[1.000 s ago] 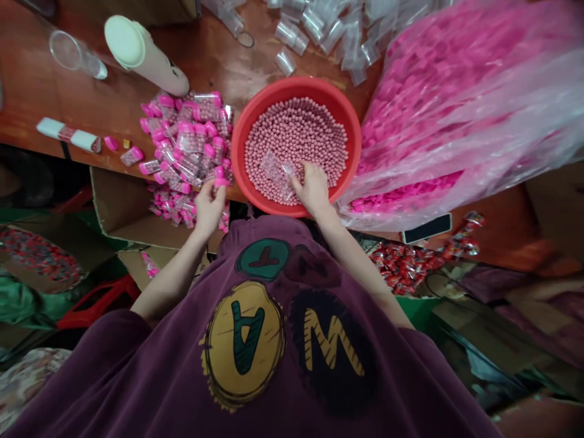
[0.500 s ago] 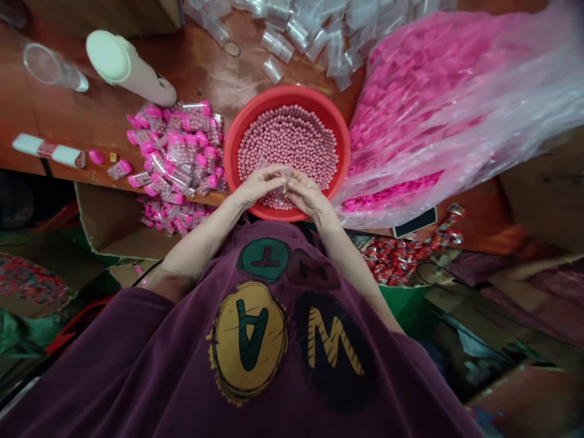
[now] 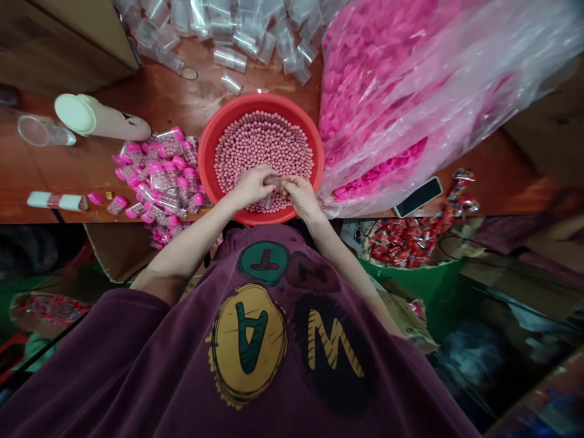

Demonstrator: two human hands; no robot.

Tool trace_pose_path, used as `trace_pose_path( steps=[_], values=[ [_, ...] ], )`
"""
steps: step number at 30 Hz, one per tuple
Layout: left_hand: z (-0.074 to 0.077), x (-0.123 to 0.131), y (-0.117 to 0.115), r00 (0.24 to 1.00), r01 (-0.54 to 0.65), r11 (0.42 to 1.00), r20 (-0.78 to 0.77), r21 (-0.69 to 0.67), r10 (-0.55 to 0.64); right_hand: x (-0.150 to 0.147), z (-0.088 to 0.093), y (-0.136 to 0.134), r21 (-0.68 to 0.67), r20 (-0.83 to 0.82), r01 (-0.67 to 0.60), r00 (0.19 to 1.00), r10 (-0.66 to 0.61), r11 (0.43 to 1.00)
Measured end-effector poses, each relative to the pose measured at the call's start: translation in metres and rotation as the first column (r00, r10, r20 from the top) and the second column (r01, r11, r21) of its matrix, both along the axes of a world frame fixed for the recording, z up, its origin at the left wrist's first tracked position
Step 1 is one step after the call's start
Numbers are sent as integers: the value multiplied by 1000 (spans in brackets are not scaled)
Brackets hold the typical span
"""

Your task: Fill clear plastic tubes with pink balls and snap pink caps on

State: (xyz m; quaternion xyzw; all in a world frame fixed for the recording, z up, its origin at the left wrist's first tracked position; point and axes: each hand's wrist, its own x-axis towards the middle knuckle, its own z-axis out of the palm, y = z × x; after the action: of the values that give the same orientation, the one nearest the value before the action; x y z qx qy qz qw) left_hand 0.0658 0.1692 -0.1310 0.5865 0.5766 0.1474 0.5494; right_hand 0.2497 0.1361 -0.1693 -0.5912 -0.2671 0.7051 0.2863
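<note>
My left hand (image 3: pixel 252 187) is closed round a small clear plastic jar (image 3: pixel 272 180) that looks pinkish, perhaps from beads inside. At the jar's other end, the fingertips of my right hand (image 3: pixel 301 196) are pinched; the hands hide much of it. Both hands are over the near side of a red basin (image 3: pixel 207 137), which is filled with small round pink beads (image 3: pixel 260 140). Left of the basin lies a heap of bead-filled jars with pink caps (image 3: pixel 159 173). A clear plastic bag of pink caps (image 3: pixel 365 97) leans in from the right.
Loose clear jars (image 3: pixel 230 58) lie at the back of the wooden table (image 3: pixel 196 97). A white cylindrical container (image 3: pixel 107 118) stands at the left, near a cardboard box (image 3: pixel 59 42). At the right edge lie a phone (image 3: pixel 417 196) and red wrapped sweets (image 3: pixel 401 242).
The view has shifted, so table things sit further left. The jar between my hands, clear before, now looks pinkish and lies more level; my right fingers are at its end.
</note>
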Motion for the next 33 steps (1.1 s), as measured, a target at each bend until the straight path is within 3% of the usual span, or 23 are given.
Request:
trace_pose_path(
  steps=[3, 6, 8, 10, 12, 15, 18, 21, 23, 26, 28, 30, 33],
  values=[
    [10, 5, 3, 891, 326, 945, -343, 27, -298, -13, -10, 3, 82, 155, -44, 987, 31, 996],
    [20, 4, 16, 723, 477, 875, -533, -76, -440, -18, -4, 2, 199, 295, -199, 946, 135, 960],
    [21, -2, 27, 669, 487, 867, -594, -103, -446, -5, 10, -5, 285, 332, -319, 917, 219, 904],
    [15, -8, 37, 685, 438, 896, -619, -71, -383, 23, 26, -18, 319, 303, -387, 906, 294, 865],
    [4, -8, 42, 730, 374, 927, -606, -31, -315, 61, 38, -34, 263, 290, -382, 907, 305, 886],
    [-17, 9, 39, 790, 329, 944, -546, -8, -280, 120, 36, -49, 101, 517, -290, 832, 199, 952],
    [-35, 38, 34, 827, 289, 957, -505, 8, -246, 153, 17, -45, -37, 768, -308, 601, 224, 951],
    [-47, 53, 33, 864, 252, 968, -452, 10, -221, 152, -2, -28, -164, 872, -406, 365, 325, 899],
    [-50, 51, 33, 902, 198, 980, -391, 3, -181, 142, -8, -18, -254, 897, -432, 229, 378, 865],
    [-46, 33, 27, 987, -21, 999, -161, -27, 16, 133, -10, -12, -336, 897, -485, 96, 431, 807],
    [-35, 19, 19, 982, -165, 981, 71, -104, 173, 134, -12, -13, -340, 894, -544, 68, 444, 767],
    [-19, 9, 10, 923, -227, 954, 269, -196, 275, 137, -15, -13, -300, 899, -573, 99, 427, 763],
    [8, 2, -2, 801, -255, 909, 455, -329, 389, 144, -23, -12, -116, 922, -492, 269, 277, 863]
  ],
)
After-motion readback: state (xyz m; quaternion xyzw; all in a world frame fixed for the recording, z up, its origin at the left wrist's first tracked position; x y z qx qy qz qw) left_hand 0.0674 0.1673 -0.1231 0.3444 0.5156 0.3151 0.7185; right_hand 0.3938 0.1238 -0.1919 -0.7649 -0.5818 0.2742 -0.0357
